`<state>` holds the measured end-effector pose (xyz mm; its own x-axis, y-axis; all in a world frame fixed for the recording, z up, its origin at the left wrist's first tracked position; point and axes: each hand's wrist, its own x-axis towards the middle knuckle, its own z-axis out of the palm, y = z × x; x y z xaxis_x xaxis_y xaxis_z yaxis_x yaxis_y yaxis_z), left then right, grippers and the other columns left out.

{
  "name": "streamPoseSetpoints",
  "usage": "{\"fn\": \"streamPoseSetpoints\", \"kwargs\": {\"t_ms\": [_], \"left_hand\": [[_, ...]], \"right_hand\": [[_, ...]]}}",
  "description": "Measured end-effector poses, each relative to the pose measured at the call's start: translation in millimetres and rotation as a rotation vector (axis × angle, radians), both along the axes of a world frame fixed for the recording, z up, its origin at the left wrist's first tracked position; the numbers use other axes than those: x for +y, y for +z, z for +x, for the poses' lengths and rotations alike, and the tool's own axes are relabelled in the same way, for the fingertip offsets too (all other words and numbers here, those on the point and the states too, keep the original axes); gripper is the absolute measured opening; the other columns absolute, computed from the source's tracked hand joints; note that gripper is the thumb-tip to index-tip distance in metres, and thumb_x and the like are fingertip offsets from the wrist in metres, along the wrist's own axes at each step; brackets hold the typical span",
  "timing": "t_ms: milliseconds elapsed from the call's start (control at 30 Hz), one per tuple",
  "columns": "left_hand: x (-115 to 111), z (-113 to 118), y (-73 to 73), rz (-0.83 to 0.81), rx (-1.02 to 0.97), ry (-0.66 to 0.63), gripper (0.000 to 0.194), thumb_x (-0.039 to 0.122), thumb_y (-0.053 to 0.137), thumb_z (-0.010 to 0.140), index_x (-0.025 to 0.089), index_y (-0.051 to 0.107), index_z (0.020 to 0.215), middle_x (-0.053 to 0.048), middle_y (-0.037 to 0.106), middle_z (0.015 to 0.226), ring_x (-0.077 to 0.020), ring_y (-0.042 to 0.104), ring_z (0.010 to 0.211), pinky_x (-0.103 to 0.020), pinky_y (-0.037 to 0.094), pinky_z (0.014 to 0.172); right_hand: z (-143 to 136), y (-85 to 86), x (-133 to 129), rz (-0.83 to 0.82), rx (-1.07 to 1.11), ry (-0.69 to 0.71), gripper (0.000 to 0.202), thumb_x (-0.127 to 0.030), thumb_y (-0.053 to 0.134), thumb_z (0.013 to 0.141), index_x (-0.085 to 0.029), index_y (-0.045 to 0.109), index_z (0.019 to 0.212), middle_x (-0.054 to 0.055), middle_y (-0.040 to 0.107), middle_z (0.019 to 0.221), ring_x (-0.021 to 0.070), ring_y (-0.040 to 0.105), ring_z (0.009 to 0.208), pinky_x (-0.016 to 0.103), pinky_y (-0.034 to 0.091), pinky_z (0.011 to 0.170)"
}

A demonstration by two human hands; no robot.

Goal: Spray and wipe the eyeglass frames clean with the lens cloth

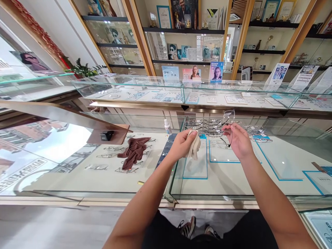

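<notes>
Over the glass display counter (178,192), my left hand (183,143) is closed on a beige cleaning cloth (193,148), whose loose end hangs below the fingers. A pair of eyeglasses (229,117) is pinched in my right hand (240,140), one lens raised above the fingers and a dark temple tip pointing down to the left. The cloth and the eyeglasses are apart. Rows of eyeglass frames (207,126) lie behind both hands. To the left a brown cloth (135,152) rests crumpled on the counter among more glasses.
A small white spray bottle (167,127) stands left of my left hand. A tilted mirror (52,148) fills the left side. Blue-edged sheets (280,162) lie under the counter glass at right. Beyond is another glass showcase (155,95) with advertising cards (216,72) on top.
</notes>
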<state>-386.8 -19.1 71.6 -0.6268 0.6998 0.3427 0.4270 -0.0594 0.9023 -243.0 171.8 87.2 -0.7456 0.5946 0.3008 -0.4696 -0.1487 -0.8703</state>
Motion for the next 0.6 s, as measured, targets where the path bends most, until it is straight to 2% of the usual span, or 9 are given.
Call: {"fn": "streamPoseSetpoints", "kwargs": {"t_ms": [133, 233, 300, 433, 500, 600], "left_hand": [[-15, -18, 7.6, -0.241, 0.196, 0.047, 0.039, 0.058, 0.055, 0.095, 0.021, 0.059, 0.085, 0.001, 0.060, 0.074, -0.0172, 0.055, 0.073, -0.030, 0.039, 0.069], [-21, -32, 8.4, -0.377, 0.173, 0.065, 0.035, 0.057, 0.058, 0.092, 0.022, 0.060, 0.090, 0.003, 0.059, 0.073, -0.0178, 0.054, 0.072, -0.030, 0.039, 0.068], [-21, -37, 6.5, -0.347, 0.072, 0.035, 0.039, 0.061, 0.061, 0.089, 0.022, 0.059, 0.089, 0.003, 0.057, 0.073, -0.0169, 0.053, 0.071, -0.029, 0.040, 0.068], [-8, -30, -0.7, -0.126, -0.247, -0.041, 0.053, 0.070, 0.072, 0.078, 0.021, 0.059, 0.094, 0.003, 0.061, 0.078, -0.0145, 0.056, 0.070, -0.026, 0.043, 0.065], [1, -20, -5.0, -0.034, -0.366, -0.057, 0.057, 0.069, 0.080, 0.072, 0.021, 0.058, 0.096, 0.002, 0.065, 0.081, -0.0140, 0.059, 0.072, -0.025, 0.045, 0.065], [14, -4, -10.8, 0.030, -0.465, -0.075, 0.058, 0.063, 0.086, 0.068, 0.021, 0.057, 0.096, 0.002, 0.067, 0.085, -0.0131, 0.062, 0.074, -0.023, 0.047, 0.063]], "right_hand": [[2, 2.2, 1, 0.022, -0.009, 0.078, 0.028, -0.047, 0.089, 0.075, -0.026, 0.070, 0.074, 0.003, 0.071, 0.088, 0.0205, 0.066, 0.094, 0.034, 0.052, 0.079], [2, 1.6, 1, 0.037, -0.014, 0.140, 0.033, -0.051, 0.091, 0.073, -0.026, 0.069, 0.073, 0.003, 0.072, 0.087, 0.0205, 0.067, 0.093, 0.034, 0.051, 0.079], [1, -0.1, 1, 0.038, -0.019, 0.148, 0.035, -0.053, 0.092, 0.072, -0.026, 0.069, 0.073, 0.002, 0.072, 0.085, 0.0199, 0.066, 0.092, 0.033, 0.050, 0.080], [-4, -6.4, -4, 0.113, -0.050, 0.099, 0.039, -0.059, 0.091, 0.072, -0.026, 0.068, 0.074, 0.001, 0.072, 0.086, 0.0195, 0.064, 0.089, 0.034, 0.049, 0.081], [-7, -10.6, -10, 0.257, -0.080, 0.027, 0.038, -0.059, 0.086, 0.077, -0.026, 0.069, 0.076, 0.002, 0.071, 0.087, 0.0201, 0.063, 0.089, 0.035, 0.048, 0.081], [-11, -18.7, -23, 0.567, -0.098, -0.144, 0.029, -0.052, 0.076, 0.090, -0.025, 0.068, 0.079, 0.003, 0.068, 0.086, 0.0215, 0.061, 0.088, 0.037, 0.047, 0.080]]}}
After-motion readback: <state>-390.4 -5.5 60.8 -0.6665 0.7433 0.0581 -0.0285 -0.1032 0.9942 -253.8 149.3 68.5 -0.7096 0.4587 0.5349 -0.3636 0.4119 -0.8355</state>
